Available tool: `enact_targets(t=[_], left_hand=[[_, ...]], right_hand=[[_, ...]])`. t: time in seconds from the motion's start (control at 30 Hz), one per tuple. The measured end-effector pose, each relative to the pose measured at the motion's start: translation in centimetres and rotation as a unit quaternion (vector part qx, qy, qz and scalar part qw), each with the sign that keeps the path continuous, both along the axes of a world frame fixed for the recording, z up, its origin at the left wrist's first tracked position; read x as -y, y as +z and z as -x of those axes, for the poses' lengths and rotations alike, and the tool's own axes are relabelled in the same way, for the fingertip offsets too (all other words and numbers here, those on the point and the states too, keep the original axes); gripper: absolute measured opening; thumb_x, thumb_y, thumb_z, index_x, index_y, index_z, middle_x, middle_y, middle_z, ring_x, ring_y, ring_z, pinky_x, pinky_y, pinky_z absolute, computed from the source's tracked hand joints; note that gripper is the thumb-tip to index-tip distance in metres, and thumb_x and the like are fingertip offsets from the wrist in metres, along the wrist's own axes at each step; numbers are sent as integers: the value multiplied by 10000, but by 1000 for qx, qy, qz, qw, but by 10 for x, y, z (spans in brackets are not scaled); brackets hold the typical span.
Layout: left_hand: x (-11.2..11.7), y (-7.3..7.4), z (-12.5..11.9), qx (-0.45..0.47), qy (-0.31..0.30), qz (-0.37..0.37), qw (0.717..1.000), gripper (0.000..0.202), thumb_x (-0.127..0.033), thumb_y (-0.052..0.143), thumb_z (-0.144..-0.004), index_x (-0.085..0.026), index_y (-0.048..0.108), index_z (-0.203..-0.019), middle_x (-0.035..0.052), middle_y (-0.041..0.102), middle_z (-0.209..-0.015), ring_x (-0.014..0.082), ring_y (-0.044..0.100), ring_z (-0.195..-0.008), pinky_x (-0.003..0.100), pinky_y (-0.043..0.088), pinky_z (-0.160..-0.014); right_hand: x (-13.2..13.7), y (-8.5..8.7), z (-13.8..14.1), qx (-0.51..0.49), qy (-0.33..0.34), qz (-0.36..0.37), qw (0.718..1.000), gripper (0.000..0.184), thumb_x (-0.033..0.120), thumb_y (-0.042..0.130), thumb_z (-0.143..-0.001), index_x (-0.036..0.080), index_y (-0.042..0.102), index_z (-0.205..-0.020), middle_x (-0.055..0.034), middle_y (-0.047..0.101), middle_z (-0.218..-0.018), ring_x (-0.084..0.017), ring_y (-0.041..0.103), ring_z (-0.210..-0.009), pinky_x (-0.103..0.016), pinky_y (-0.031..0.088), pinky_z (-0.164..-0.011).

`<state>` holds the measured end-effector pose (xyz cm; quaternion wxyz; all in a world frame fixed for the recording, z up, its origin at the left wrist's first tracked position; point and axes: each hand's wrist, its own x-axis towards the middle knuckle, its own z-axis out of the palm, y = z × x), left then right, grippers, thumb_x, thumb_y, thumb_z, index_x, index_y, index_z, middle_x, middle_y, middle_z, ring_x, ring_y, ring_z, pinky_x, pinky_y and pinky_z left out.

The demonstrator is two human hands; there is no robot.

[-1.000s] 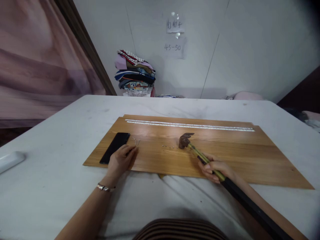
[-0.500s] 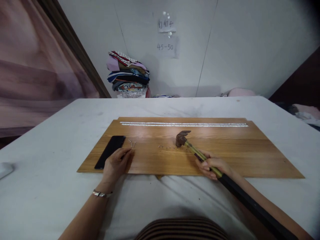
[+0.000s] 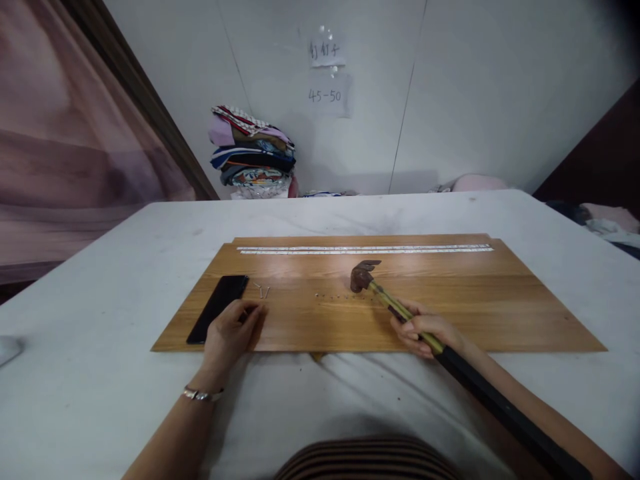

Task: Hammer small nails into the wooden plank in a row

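A wooden board (image 3: pixel 450 310) lies on the white table (image 3: pixel 100 373). My right hand (image 3: pixel 425 331) grips the yellow handle of a hammer (image 3: pixel 373 285), whose rusty head rests on the board beside a short row of small nails (image 3: pixel 340 295) driven into the wood. My left hand (image 3: pixel 231 331) lies on the board's near left part, fingers curled, beside a black phone (image 3: pixel 218 308). Two loose nails (image 3: pixel 262 290) lie just beyond its fingertips. Whether the fingers hold anything is hidden.
A white measuring strip (image 3: pixel 365 249) runs along the board's far edge. Folded clothes (image 3: pixel 253 152) are stacked against the wall behind the table, under two paper notes (image 3: pixel 327 73). A white object (image 3: pixel 7 348) sits at the table's left edge.
My left hand has drawn back slightly from the loose nails toward me. The view has shifted a little. The hammer and right hand keep their place on the board.
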<state>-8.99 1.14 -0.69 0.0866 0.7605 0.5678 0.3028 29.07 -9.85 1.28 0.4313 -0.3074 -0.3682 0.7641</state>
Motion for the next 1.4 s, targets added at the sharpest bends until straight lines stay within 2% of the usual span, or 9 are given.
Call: enact_targets(t=[0.37,0.57,0.7,0.83,1.03,1.17,1.4], left_hand=[[-2,-2,1,8,2,9,1000,331,-520,530,-811,-208,634,-769,-4,630,-719,133,585,-653,227,450,-609],[-2,-3,2,3,-17,8,1000,339,-499,489,-857,-215,673,-833,5,657,-791,135,615,-722,223,465,-658],[-3,-7,5,-8,-22,-1,1000,319,-455,482,-891,-207,683,-866,6,649,-829,125,621,-766,212,465,-704],[-3,-8,5,-5,-31,-16,999,313,-439,492,-898,-201,694,-864,13,644,-866,123,621,-802,207,464,-738],[-3,-7,3,-3,-26,-7,1000,315,-444,501,-881,-208,707,-852,11,650,-858,120,623,-789,200,468,-707],[-3,-6,4,-2,-23,-1,1000,305,-444,511,-870,-203,696,-847,16,644,-860,121,613,-785,204,462,-698],[-1,0,-1,21,-12,-6,1000,297,-468,536,-834,-202,652,-773,7,611,-798,109,560,-657,211,453,-636]], right_hand=[[-1,-3,4,7,7,12,1000,542,165,596,-682,158,501,-1216,98,481,-534,-34,332,-286,-133,284,-242],[0,-1,1,10,0,13,1000,416,175,609,-695,175,556,-1107,96,470,-538,-28,337,-293,-128,298,-254],[1,1,0,11,0,10,1000,540,191,607,-708,185,499,-1237,98,473,-538,-36,330,-294,-132,301,-252],[2,0,2,9,-2,16,1000,589,183,609,-696,177,480,-1270,96,476,-537,-36,325,-295,-130,292,-246],[0,0,6,19,7,23,1000,602,168,609,-675,152,479,-1263,95,487,-527,-34,335,-283,-130,306,-247],[0,-1,4,13,-3,17,1000,546,179,616,-681,162,505,-1215,98,479,-521,-36,332,-282,-130,302,-241],[2,-1,1,15,-8,16,1000,484,189,622,-708,182,523,-1182,91,484,-543,-36,339,-298,-132,315,-253]])
